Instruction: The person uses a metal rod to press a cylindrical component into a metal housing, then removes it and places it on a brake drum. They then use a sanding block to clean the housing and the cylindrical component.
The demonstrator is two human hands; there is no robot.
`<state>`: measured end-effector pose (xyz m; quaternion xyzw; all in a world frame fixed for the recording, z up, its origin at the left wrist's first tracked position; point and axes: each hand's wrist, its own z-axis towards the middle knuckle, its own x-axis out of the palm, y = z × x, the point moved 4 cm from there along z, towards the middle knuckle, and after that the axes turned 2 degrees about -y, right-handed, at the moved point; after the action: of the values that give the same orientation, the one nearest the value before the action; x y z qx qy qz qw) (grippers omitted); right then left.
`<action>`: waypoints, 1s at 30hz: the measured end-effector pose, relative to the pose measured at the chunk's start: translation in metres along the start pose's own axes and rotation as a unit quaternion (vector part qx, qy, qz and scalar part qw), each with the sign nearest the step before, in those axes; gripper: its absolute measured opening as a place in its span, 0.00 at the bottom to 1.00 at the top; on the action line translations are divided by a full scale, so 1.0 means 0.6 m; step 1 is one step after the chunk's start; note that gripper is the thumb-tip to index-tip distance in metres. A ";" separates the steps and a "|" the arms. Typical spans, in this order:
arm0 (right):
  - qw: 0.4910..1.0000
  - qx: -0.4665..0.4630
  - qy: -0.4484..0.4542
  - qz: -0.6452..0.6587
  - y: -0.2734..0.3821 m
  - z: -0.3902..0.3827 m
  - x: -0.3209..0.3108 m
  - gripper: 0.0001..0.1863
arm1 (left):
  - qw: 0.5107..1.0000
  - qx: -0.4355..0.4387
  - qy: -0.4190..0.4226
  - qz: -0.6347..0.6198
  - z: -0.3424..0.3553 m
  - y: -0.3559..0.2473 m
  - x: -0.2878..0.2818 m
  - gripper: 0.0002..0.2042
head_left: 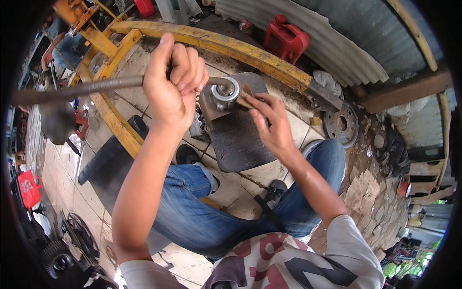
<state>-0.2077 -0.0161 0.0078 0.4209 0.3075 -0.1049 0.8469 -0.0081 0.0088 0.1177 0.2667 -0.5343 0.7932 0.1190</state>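
Observation:
My left hand [175, 79] is wrapped round a long metal bar [108, 84], which runs out to the left. The bar's right end reaches into the round opening of a silver metal part [226, 98]. That part rests on a dark, worn board or stool top [240, 137] between my legs. My right hand [270, 118] is closed, fingers extended, on a small tan flat piece [244, 99] beside the silver part. What the piece is, I cannot make out. A blurred dark rounded lump [57, 123] hangs below the bar's far left end; whether it joins the bar is unclear.
A yellow steel frame [216, 42] curves round the far side and left. Beyond it stands a red jerrycan [287, 41] by corrugated metal sheets [313, 29]. A round metal disc with holes [341, 124] lies at right. A small wheel [58, 258] is at lower left.

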 end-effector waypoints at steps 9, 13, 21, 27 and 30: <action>0.997 -0.037 0.007 -0.064 -0.009 -0.014 0.014 0.18 | 0.989 -0.086 0.068 -0.103 0.045 -0.002 -0.030 0.26; 0.980 -0.141 0.020 -0.137 -0.026 -0.010 0.002 0.20 | 0.991 -0.102 -0.014 -0.085 0.053 0.012 -0.026 0.24; 0.964 -0.222 0.100 -0.109 -0.041 -0.005 -0.008 0.25 | 0.979 -0.145 -0.077 -0.122 0.051 0.001 -0.003 0.28; 0.973 -0.184 0.110 -0.089 -0.025 -0.054 -0.006 0.23 | 0.979 -0.157 0.036 -0.127 0.061 0.016 0.000 0.29; 0.978 -0.157 0.090 -0.101 -0.033 -0.044 -0.006 0.23 | 0.976 -0.162 0.073 -0.123 0.065 0.012 -0.006 0.28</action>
<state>-0.2308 -0.0084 -0.0150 0.2567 0.4360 -0.1020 0.8565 0.0029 -0.0293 0.1217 0.2489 -0.6084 0.6930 0.2960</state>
